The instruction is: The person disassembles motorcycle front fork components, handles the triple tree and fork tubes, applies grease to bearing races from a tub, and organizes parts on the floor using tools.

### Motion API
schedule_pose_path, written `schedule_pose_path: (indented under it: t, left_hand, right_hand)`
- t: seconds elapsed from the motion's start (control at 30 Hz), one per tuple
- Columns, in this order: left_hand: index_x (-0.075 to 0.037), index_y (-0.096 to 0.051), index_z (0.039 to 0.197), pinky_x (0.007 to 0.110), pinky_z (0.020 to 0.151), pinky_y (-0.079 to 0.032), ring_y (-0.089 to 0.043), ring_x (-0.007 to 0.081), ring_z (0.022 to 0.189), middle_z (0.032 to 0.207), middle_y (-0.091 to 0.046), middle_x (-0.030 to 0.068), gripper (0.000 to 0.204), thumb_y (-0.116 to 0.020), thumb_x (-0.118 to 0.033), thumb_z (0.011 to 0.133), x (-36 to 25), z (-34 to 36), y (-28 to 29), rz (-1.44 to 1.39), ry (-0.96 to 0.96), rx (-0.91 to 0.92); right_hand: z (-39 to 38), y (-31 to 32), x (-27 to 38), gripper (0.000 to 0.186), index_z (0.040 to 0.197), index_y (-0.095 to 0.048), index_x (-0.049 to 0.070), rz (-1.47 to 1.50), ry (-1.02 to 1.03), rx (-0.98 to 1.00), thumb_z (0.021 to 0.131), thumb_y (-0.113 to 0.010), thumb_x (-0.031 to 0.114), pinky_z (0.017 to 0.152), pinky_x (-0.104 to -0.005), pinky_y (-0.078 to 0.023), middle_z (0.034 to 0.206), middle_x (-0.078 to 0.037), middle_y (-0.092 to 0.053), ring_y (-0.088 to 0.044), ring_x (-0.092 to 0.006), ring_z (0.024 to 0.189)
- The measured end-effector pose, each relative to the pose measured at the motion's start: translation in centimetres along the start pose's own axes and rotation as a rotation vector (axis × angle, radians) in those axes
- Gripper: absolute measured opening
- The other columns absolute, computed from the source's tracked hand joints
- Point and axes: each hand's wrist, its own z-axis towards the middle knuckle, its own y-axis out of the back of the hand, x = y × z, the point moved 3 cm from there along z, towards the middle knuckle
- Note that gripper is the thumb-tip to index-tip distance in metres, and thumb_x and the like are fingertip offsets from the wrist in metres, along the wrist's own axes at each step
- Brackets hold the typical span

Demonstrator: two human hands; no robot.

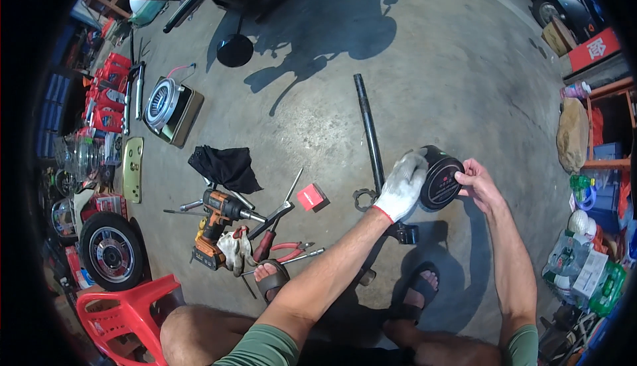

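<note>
Held tilted between both hands is a round black tub [443, 188], its dark lid facing up. My left hand [406, 179], in a white glove, wraps round its left side. Bare fingers of my right hand [479, 183] grip the lid's right edge, the thumb on top. Beside the gloved hand, a long black metal tube [369, 127] lies on the floor, with a clamp-like end [403, 234] showing below my left wrist. Left of that tube is a notched metal ring [363, 200]. The tub hides some of the gloved fingertips.
An impact driver [222, 207], a loose glove [235, 250], red-handled pliers [292, 250], a red box [310, 197] and a black cloth [225, 168] lie to the left. A red chair [126, 313] and a wheel [111, 252] stand further left. Bottles [600, 286] are at right.
</note>
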Motion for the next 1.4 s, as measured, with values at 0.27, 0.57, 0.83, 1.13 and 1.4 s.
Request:
schedule_pose_path:
  t: [0.27, 0.57, 0.83, 1.13, 1.4]
  left_hand:
    - [-0.004, -0.06, 0.127, 0.042, 0.106, -0.041, -0.053, 0.0377, 0.122, 0.123, -0.061, 0.0244, 0.043, -0.049, -0.032, 0.096, -0.9, 2.3, -4.3, 0.211, 0.277, 0.187]
    - [-0.005, -0.071, 0.105, 0.045, 0.093, -0.051, -0.065, 0.0378, 0.104, 0.108, -0.07, 0.0214, 0.042, -0.054, -0.041, 0.091, -1.4, 3.8, -11.0, 0.406, 0.369, 0.346]
    - [0.0, -0.071, 0.101, 0.044, 0.093, -0.05, -0.065, 0.0399, 0.104, 0.107, -0.068, 0.026, 0.049, -0.053, -0.044, 0.089, -0.8, 4.8, -10.0, 0.457, 0.387, 0.326]
    - [0.0, -0.072, 0.094, 0.045, 0.09, -0.051, -0.066, 0.0412, 0.1, 0.1, -0.068, 0.0289, 0.048, -0.054, -0.044, 0.089, 1.1, 5.1, -9.6, 0.468, 0.392, 0.269]
    - [-0.004, -0.073, 0.103, 0.047, 0.095, -0.05, -0.064, 0.0401, 0.106, 0.113, -0.067, 0.0231, 0.044, -0.051, -0.04, 0.092, 2.7, 5.9, -10.5, 0.6, 0.321, 0.33]
  right_hand:
    - [-3.9, 2.6, -4.1, 0.025, 0.091, -0.048, 0.014, 0.127, 0.004, -0.016, 0.086, -0.07, 0.002, 0.066, -0.0271, -0.054, 0.079, 0.006, -0.055, -0.057, -0.0054, 0.071]
    - [-9.1, 4.4, -8.6, 0.031, 0.089, -0.048, 0.013, 0.026, 0.197, -0.07, 0.077, -0.076, 0.003, 0.065, -0.0179, -0.038, 0.08, 0.008, -0.051, -0.048, -0.0016, 0.071]
    - [-10.0, 1.6, -4.1, 0.034, 0.09, -0.048, 0.007, -0.529, 0.498, -0.167, 0.072, -0.077, 0.008, 0.077, -0.0285, -0.041, 0.083, 0.001, -0.046, -0.042, -0.0127, 0.081]
    - [-9.9, 1.2, -3.8, 0.033, 0.089, -0.048, 0.004, -0.573, 0.511, -0.127, 0.072, -0.076, 0.006, 0.078, -0.03, -0.042, 0.085, -0.004, -0.048, -0.047, -0.0169, 0.083]
    - [-10.1, -0.7, -0.7, 0.032, 0.091, -0.051, 0.005, -0.758, 0.729, -0.068, 0.072, -0.077, 0.009, 0.08, -0.0374, -0.045, 0.088, -0.01, -0.053, -0.054, -0.029, 0.087]
